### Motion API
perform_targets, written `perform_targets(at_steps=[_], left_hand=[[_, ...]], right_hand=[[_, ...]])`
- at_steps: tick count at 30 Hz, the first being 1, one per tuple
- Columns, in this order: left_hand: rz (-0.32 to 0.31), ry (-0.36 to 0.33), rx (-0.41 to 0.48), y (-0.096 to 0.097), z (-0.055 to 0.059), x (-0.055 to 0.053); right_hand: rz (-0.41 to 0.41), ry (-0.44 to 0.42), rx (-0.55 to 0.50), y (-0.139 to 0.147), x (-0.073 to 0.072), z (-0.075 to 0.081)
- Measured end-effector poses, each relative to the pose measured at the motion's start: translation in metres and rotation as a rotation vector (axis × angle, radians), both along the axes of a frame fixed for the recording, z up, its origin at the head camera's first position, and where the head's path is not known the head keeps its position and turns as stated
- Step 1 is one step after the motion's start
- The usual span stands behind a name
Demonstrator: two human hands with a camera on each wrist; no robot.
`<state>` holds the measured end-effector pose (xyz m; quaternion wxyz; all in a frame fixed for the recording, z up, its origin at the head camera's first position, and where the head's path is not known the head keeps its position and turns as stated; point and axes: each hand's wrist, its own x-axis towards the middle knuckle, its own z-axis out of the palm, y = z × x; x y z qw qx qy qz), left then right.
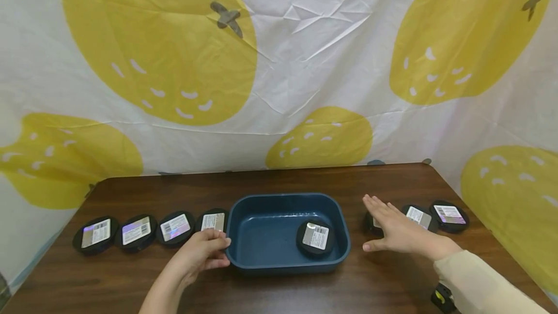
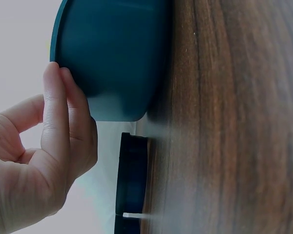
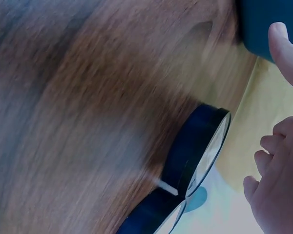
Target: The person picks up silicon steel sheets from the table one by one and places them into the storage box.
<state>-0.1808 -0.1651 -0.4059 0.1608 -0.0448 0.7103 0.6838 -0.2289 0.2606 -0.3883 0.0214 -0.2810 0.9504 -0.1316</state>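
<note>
A blue rectangular tub (image 1: 261, 269) stands on the brown table, with one round black tin (image 1: 315, 252) lying label-up inside its right half. My left hand (image 1: 201, 254) pinches the tub's left rim; in the left wrist view, its fingers lie along the tub's outer wall (image 2: 122, 53). To the tub's right, my right hand (image 1: 398, 229) is held with fingers extended and thumb apart, nothing in it. Beneath and behind it sit black tins, one (image 1: 376, 227) mostly hidden by the fingers, another (image 1: 420, 218) partly covered, and a third (image 1: 450, 216) in full view.
Left of the tub, several similar labelled tins (image 1: 136, 232) form a row, the nearest (image 1: 212, 220) close against the tub. Behind the wooden table (image 1: 301, 294) hangs a white cloth (image 1: 322, 62) with yellow fruit prints. A small black object (image 1: 442, 298) shows by the right sleeve.
</note>
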Motion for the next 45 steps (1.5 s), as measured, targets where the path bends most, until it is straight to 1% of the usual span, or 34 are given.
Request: perform_targets(at_steps=[5,10,16,22,33,40,45], left_hand=[[0.002,-0.010,0.001,0.000,0.002,0.001],[-0.002,-0.009,0.012,0.000,0.003,0.001],[-0.011,-0.004,0.019,0.000,0.001,0.002],[-0.007,0.006,0.023,-0.002,0.002,0.002],[-0.031,0.002,0.030,-0.001,0.002,0.001],[-0.036,0.001,0.029,-0.002,0.003,0.001],[-0.036,0.000,0.030,-0.001,0.003,0.001]], right_hand=[[-0.011,-0.019,-0.020,0.006,-0.003,-0.003],[-0.027,-0.030,-0.022,0.011,-0.007,-0.006],[-0.029,-0.039,-0.012,0.014,-0.010,-0.008],[-0.030,-0.030,-0.001,0.015,-0.015,-0.008],[-0.044,-0.036,0.017,0.018,-0.019,-0.008],[-0.065,-0.093,0.042,0.017,-0.024,-0.006],[-0.069,-0.107,0.070,0.019,-0.028,-0.006]])
